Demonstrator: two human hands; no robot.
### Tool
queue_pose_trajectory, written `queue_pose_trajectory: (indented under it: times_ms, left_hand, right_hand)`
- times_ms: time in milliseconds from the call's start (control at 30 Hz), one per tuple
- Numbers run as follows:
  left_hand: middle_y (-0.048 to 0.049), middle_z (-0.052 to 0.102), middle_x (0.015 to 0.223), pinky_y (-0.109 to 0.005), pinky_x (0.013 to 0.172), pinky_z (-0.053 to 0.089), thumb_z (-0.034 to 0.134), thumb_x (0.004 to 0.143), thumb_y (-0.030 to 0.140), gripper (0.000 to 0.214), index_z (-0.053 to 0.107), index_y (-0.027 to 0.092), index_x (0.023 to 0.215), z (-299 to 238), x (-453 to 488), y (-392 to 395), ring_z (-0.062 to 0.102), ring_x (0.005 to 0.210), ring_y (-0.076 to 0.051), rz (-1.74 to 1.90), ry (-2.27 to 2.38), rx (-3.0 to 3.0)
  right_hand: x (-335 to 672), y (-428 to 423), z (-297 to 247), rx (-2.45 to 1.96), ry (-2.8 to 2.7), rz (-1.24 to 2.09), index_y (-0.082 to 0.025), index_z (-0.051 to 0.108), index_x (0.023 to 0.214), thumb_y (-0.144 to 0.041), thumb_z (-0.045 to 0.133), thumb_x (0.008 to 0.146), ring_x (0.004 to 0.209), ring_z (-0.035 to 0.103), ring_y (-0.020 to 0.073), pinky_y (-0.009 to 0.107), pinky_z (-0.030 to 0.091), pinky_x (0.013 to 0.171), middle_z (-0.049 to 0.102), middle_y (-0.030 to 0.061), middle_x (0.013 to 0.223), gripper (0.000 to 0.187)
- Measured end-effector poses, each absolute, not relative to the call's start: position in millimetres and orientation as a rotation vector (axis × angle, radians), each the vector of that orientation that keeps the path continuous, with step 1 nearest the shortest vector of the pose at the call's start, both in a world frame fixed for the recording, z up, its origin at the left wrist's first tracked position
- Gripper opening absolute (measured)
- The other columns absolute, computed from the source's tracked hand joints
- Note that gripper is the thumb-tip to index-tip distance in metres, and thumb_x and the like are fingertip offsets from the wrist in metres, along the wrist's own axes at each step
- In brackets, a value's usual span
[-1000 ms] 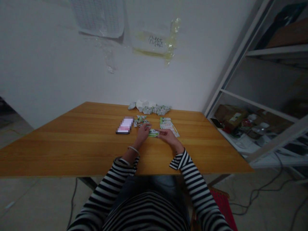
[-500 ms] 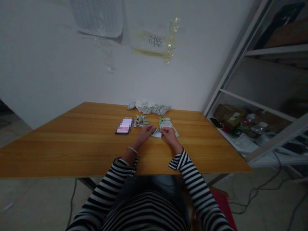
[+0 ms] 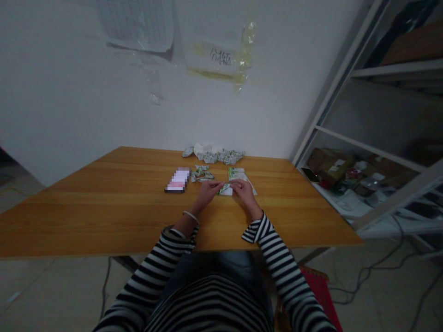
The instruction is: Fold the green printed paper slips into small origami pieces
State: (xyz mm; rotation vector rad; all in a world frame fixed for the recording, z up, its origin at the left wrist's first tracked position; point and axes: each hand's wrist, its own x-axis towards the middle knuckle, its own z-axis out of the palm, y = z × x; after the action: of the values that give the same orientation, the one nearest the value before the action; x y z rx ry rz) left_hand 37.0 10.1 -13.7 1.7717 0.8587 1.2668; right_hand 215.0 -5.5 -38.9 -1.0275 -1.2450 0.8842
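Note:
Between my two hands is a small piece of green-and-white printed paper (image 3: 226, 190), pinched at both ends just above the table. My left hand (image 3: 207, 190) has its thumb and fingers closed on the left end, with a pale bangle on the wrist. On the right end, the fingers of my right hand (image 3: 244, 190) are pinched together. Just behind my left hand lie several folded paper pieces (image 3: 202, 173). Flat printed sheets (image 3: 236, 172) lie behind my right hand, which partly covers them.
A phone (image 3: 177, 180) with its screen lit lies left of my hands. Folded papers (image 3: 216, 156) form a row against the wall at the table's (image 3: 104, 207) back edge. A shelf rack (image 3: 367, 152) with boxes and a second phone (image 3: 310, 175) stands on the right.
My fingertips have shifted slightly along the paper, and the left fingers now reach a bit further right. The view has moved slightly; the other things stay put.

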Motion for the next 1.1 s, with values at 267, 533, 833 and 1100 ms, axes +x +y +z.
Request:
queue_pose_trajectory:
  times_ms: [267, 533, 833, 1100]
  left_hand:
    - [-0.0052, 0.074, 0.065, -0.027, 0.059, 0.048, 0.076, 0.072, 0.038, 0.028, 0.081, 0.014, 0.086, -13, 37, 9, 0.063, 0.066, -0.020, 1.244, 0.852, 1.783]
    - [-0.0056, 0.074, 0.063, -0.027, 0.057, 0.048, 0.074, 0.074, 0.035, 0.027, 0.081, 0.013, 0.088, -20, 37, 15, 0.063, 0.063, -0.020, 1.205, 0.913, 1.824]
    - [-0.0069, 0.080, 0.080, -0.031, 0.069, 0.052, 0.069, 0.076, 0.041, 0.030, 0.081, 0.017, 0.089, -27, 39, 18, 0.069, 0.071, -0.023, 1.070, 0.935, 1.910]
    - [-0.0079, 0.079, 0.079, -0.028, 0.063, 0.048, 0.076, 0.069, 0.038, 0.023, 0.081, 0.020, 0.082, -31, 40, 20, 0.068, 0.068, -0.023, 1.102, 1.038, 1.911]
  right_hand:
    - [220, -1, -42, -1.098, -1.198, 0.878, -0.015, 0.072, 0.071, -0.050, 0.077, 0.061, 0.050, 0.059, 0.0157, 0.027, 0.047, 0.049, 0.069, 0.0042, 0.058, 0.037]
    - [218, 0, -45, -1.181, -1.210, 0.843, -0.016, 0.068, 0.065, -0.048, 0.073, 0.064, 0.046, 0.056, 0.0140, 0.025, 0.045, 0.047, 0.064, 0.0021, 0.052, 0.032]
    - [218, -1, -49, -1.292, -1.274, 0.745, -0.014, 0.069, 0.064, -0.041, 0.071, 0.069, 0.046, 0.054, 0.0136, 0.024, 0.042, 0.048, 0.062, -0.0002, 0.050, 0.027]
    - [214, -3, -48, -1.356, -1.310, 0.660, -0.015, 0.072, 0.067, -0.037, 0.069, 0.071, 0.051, 0.056, 0.0144, 0.024, 0.040, 0.050, 0.064, 0.0004, 0.053, 0.022]
